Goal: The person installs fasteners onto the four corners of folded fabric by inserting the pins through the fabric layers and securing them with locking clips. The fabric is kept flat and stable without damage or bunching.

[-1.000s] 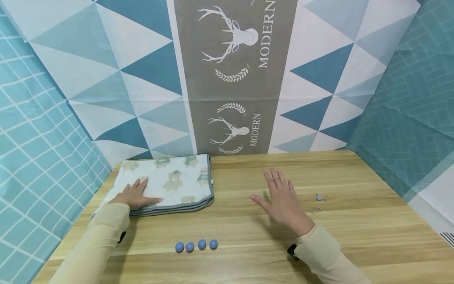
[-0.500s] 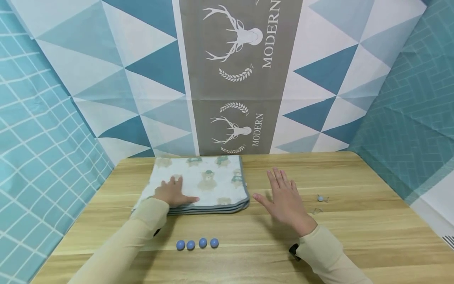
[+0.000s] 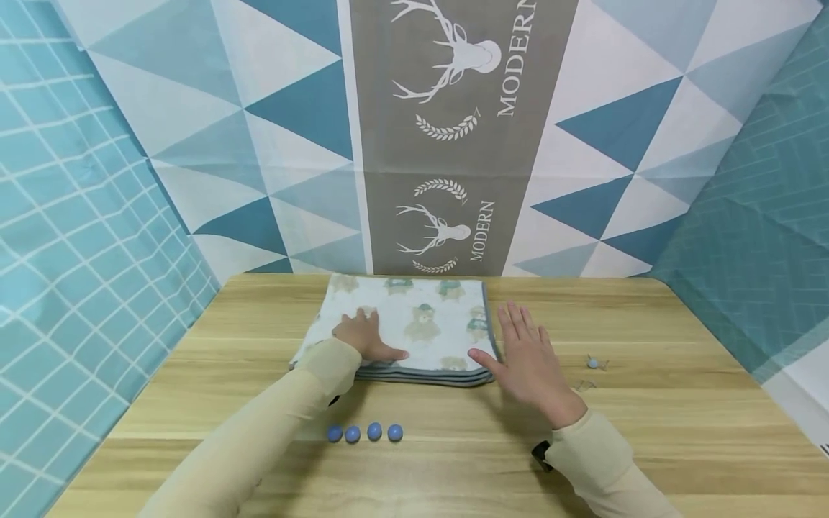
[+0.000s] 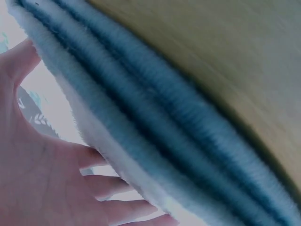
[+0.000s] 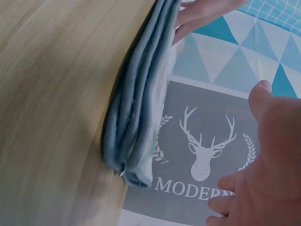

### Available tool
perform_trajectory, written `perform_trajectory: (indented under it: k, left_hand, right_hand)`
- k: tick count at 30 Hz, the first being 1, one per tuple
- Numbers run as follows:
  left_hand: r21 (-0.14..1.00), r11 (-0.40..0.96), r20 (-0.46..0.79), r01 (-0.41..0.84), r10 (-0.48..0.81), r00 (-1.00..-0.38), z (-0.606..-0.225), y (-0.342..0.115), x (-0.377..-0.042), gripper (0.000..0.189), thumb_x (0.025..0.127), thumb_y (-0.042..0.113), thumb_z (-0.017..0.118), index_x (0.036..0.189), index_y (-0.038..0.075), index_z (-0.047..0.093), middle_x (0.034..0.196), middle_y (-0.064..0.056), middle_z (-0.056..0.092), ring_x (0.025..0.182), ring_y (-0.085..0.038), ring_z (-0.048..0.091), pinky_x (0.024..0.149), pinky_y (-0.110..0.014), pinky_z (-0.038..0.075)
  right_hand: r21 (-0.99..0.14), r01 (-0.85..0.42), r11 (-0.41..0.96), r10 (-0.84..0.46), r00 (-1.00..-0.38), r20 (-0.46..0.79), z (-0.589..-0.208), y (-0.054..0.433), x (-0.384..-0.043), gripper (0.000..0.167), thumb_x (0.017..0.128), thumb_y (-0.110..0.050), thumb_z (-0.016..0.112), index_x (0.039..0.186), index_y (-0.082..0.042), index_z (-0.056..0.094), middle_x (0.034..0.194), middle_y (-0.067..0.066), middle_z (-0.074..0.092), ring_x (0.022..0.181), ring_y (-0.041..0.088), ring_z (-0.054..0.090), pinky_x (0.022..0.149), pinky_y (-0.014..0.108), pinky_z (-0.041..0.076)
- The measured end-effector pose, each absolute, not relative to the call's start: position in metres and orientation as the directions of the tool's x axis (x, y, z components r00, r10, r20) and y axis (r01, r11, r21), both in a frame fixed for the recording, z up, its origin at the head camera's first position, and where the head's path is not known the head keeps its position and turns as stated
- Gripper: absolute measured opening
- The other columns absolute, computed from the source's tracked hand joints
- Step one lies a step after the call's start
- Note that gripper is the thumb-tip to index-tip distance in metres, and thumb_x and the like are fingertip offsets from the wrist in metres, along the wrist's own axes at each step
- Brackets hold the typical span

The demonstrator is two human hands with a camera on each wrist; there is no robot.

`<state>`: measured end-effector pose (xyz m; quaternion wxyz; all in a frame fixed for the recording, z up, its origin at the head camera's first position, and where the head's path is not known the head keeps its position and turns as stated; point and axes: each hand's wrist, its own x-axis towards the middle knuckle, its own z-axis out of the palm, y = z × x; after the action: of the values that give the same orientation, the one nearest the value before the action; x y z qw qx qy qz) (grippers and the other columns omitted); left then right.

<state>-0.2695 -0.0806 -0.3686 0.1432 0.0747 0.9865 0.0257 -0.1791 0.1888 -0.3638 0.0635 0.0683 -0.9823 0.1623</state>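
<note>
A folded blanket (image 3: 421,331), white with a bear print and grey-blue binding, lies in several layers at the back of the wooden table. On its left front part rests my left hand (image 3: 365,337), fingers straight and spread, thumb out to the right. In the left wrist view, that hand's palm shows beside the stacked layers (image 4: 141,113). Just off the blanket's right edge is my right hand (image 3: 531,363), held flat with its thumb stretched toward the front right corner. The right wrist view shows the folded edges (image 5: 134,108) and the right hand (image 5: 273,155) holding nothing.
Several small blue balls (image 3: 374,431) form a row on the table (image 3: 453,467) in front of the blanket. At right lies a small blue round piece (image 3: 592,363) with thin wiry bits. Patterned cloth walls (image 3: 453,158) stand behind and at both sides.
My left hand has slid the blanket rightward across the table, bringing its right edge up to the right hand. The right hand stays in about the same place, and the head view has shifted slightly.
</note>
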Motion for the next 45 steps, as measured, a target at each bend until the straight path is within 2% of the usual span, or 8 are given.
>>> perform_trajectory:
  k: [8,17,24,28,31,34,38,45]
  left_hand:
    - [0.046,0.993,-0.258,0.108,0.117,-0.959,-0.37,-0.063,-0.265,0.113,0.073,0.084,0.051,0.154,0.011,0.021,0.159,-0.019,0.023,0.144,-0.046,0.027,0.098,-0.053,0.048]
    - [0.029,0.997,-0.259,0.078,0.083,-0.962,-0.368,-0.049,-0.263,0.113,0.072,0.083,0.052,0.155,0.013,0.019,0.16,-0.018,0.02,0.145,-0.045,0.025,0.1,-0.059,0.045]
    - [0.037,0.996,-0.27,0.081,0.088,-0.959,-0.369,-0.05,-0.269,0.114,0.072,0.084,0.051,0.154,0.012,0.02,0.16,-0.019,0.021,0.144,-0.045,0.025,0.102,-0.059,0.043]
    - [0.055,0.986,-0.227,0.159,0.168,-0.959,-0.361,-0.044,-0.271,0.106,0.075,0.081,0.051,0.149,0.008,0.031,0.155,-0.021,0.03,0.14,-0.043,0.033,0.103,-0.056,0.042]
    - [0.073,0.957,-0.153,0.282,0.29,-0.945,-0.357,-0.031,-0.272,0.091,0.082,0.073,0.051,0.143,0.007,0.042,0.147,-0.02,0.042,0.133,-0.041,0.043,0.103,-0.054,0.042]
    - [0.072,0.899,-0.098,0.432,0.437,-0.894,-0.354,-0.015,-0.27,0.074,0.087,0.063,0.054,0.137,0.008,0.05,0.141,-0.014,0.051,0.126,-0.036,0.052,0.103,-0.05,0.044]
    - [0.104,0.801,-0.071,0.589,0.597,-0.799,-0.349,0.005,-0.262,0.06,0.091,0.05,0.059,0.135,0.011,0.054,0.141,-0.008,0.054,0.127,-0.027,0.054,0.105,-0.043,0.046]
    - [0.184,0.724,-0.059,0.665,0.683,-0.728,-0.345,0.04,-0.253,0.047,0.093,0.038,0.062,0.132,0.014,0.057,0.135,-0.003,0.058,0.121,-0.019,0.059,0.099,-0.033,0.051]
  right_hand:
    - [-0.31,-0.169,0.936,-0.129,-0.981,0.143,-0.365,0.189,-0.177,0.092,0.091,-0.067,0.043,0.155,-0.008,0.013,0.163,0.017,0.008,0.15,0.039,0.005,0.117,0.064,0.01]
    - [-0.307,-0.172,0.936,-0.134,-0.981,0.143,-0.364,0.193,-0.175,0.092,0.091,-0.067,0.043,0.155,-0.007,0.014,0.162,0.018,0.009,0.15,0.039,0.006,0.117,0.065,0.01]
    - [-0.281,-0.226,0.932,-0.171,-0.963,0.209,-0.364,0.206,-0.176,0.088,0.092,-0.061,0.049,0.154,-0.007,0.018,0.161,0.021,0.015,0.149,0.042,0.012,0.116,0.064,0.018]
    - [-0.245,-0.275,0.929,-0.212,-0.943,0.254,-0.362,0.227,-0.176,0.082,0.092,-0.05,0.056,0.151,-0.003,0.024,0.157,0.025,0.022,0.145,0.046,0.02,0.113,0.063,0.026]
    - [-0.218,-0.268,0.938,-0.212,-0.944,0.252,-0.358,0.249,-0.176,0.078,0.093,-0.045,0.058,0.149,0.001,0.027,0.154,0.028,0.028,0.141,0.048,0.026,0.111,0.063,0.029]
    - [-0.204,-0.226,0.953,-0.18,-0.959,0.218,-0.353,0.27,-0.174,0.073,0.094,-0.042,0.058,0.146,0.003,0.033,0.15,0.031,0.033,0.137,0.049,0.033,0.108,0.063,0.033]
    - [-0.194,-0.169,0.966,-0.138,-0.977,0.164,-0.351,0.289,-0.167,0.067,0.093,-0.039,0.06,0.138,0.007,0.044,0.141,0.034,0.042,0.128,0.052,0.042,0.101,0.064,0.038]
    - [-0.175,-0.131,0.976,-0.116,-0.989,0.094,-0.36,0.302,-0.156,0.051,0.091,-0.031,0.064,0.121,0.01,0.058,0.12,0.032,0.06,0.106,0.049,0.058,0.086,0.058,0.049]
